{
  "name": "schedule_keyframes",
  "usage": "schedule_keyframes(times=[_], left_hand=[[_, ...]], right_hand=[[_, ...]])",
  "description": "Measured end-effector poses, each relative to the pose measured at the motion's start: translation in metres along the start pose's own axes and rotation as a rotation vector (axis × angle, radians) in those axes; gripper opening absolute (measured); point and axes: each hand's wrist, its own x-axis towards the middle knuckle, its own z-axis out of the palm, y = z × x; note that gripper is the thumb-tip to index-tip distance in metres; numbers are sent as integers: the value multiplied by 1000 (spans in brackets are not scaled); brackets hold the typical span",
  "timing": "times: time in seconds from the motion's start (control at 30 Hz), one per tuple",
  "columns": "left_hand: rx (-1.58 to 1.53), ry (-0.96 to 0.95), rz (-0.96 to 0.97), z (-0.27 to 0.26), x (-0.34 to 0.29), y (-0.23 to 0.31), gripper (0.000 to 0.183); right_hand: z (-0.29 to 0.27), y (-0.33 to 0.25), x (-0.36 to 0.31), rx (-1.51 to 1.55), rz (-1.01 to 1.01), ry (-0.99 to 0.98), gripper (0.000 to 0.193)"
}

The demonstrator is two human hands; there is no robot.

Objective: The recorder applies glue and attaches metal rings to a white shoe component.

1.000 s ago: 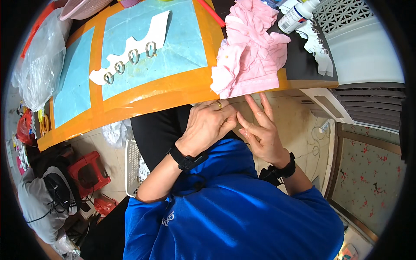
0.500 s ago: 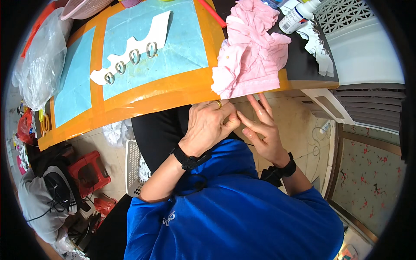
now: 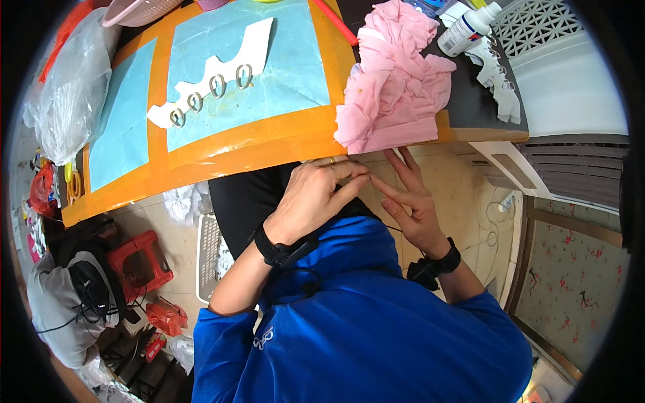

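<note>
Below the table's front edge, my left hand (image 3: 316, 195) is closed in a pinch, its thumb and fingertips drawn together. Whatever they may hold is too small to make out. My right hand (image 3: 411, 205) faces it with fingers spread, its index fingertip meeting the left fingertips. Just above both hands, a crumpled pink cloth (image 3: 396, 87) lies at the table edge. To the left on the table rests a white notched card strip (image 3: 238, 62) with several oval metal rings (image 3: 217, 86) along its lower side.
Orange tape borders the blue-topped table (image 3: 289, 80). A white bottle (image 3: 467, 30) and another notched strip (image 3: 498, 80) are at the right. A clear plastic bag (image 3: 74, 87) hangs at the left. On the floor are a red stool (image 3: 141, 262) and a white basket (image 3: 208, 258).
My left thumb has straightened toward the right index fingertip, and the left hand has shifted slightly. My right hand stays nearly in place. The whole view has moved a little.
</note>
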Motion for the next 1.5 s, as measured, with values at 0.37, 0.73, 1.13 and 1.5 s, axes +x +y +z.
schedule_keyframes(times=[0.37, 0.73, 1.13, 1.5], left_hand=[[474, 139, 265, 6, -6, 1, 12], [334, 290, 290, 9, -11, 13, 15], [-76, 69, -111, -12, -22, 13, 20], [-807, 17, -250, -8, -23, 14, 22]], right_hand=[[5, -8, 3, -160, -102, -24, 37], [-1, -10, 0, 68, -53, -115, 37], [4, -11, 1, 817, 109, -68, 47], [9, -26, 15, 791, 11, 27, 45]])
